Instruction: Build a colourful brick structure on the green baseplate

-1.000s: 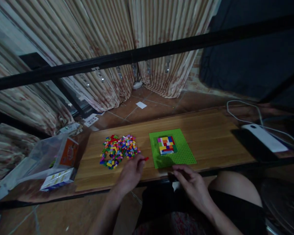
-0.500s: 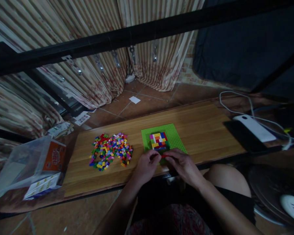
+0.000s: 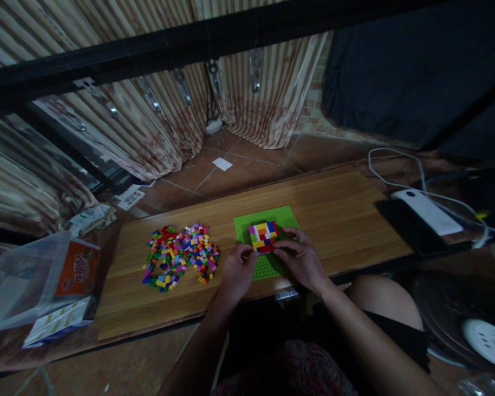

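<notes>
A green studded baseplate lies on the wooden board, bearing a multicoloured block of toy bricks. Along the near side of that block is a long red brick. My left hand is closed, thumb and finger pinched at the red brick's left end. At its right end my right hand has its thumb on the red brick, while its forefinger reaches along the right side of the block. The fingers partly cover the red brick's ends, and I cannot tell whether it is pressed fully down.
A pile of loose small bricks is spread to the left on the wooden board. Farther left stand a clear plastic bin and a small box. A white device with a cable lies at the right.
Both hands have moved forward with the red brick, from the baseplate's near edge to the near side of the brick block. The view has shifted slightly.
</notes>
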Available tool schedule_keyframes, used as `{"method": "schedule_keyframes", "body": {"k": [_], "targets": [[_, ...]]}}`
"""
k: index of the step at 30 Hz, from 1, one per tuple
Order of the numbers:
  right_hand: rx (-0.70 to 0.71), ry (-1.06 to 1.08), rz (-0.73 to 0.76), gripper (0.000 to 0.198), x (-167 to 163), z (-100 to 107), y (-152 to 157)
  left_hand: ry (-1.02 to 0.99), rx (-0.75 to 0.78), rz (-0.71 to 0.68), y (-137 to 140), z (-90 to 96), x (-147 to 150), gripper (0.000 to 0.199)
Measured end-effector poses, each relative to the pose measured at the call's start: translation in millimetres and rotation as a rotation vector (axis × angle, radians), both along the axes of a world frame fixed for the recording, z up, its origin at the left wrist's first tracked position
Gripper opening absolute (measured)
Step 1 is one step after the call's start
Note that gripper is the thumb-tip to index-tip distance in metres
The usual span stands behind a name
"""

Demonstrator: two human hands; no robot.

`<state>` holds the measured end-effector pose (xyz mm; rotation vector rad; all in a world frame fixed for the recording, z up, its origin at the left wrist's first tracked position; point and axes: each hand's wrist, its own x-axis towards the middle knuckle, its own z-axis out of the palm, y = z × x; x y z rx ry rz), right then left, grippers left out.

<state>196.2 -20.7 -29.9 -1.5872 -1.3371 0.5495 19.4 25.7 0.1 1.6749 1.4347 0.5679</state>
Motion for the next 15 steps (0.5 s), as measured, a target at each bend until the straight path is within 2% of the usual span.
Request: {"method": "schedule_keyframes", "body": {"k": [11,15], "targets": [[-0.050,0.143,-0.079,0.014,-7.2,-4.1,4.8,0.124,-0.024,0.084,5.2,-4.9,12.5,0.024],[-0.114,0.157,-0.092,0.016,-5.6,-1.5,9.9,0.125,-0.062,0.111,8.4,-4.6,13.8,0.024]]}}
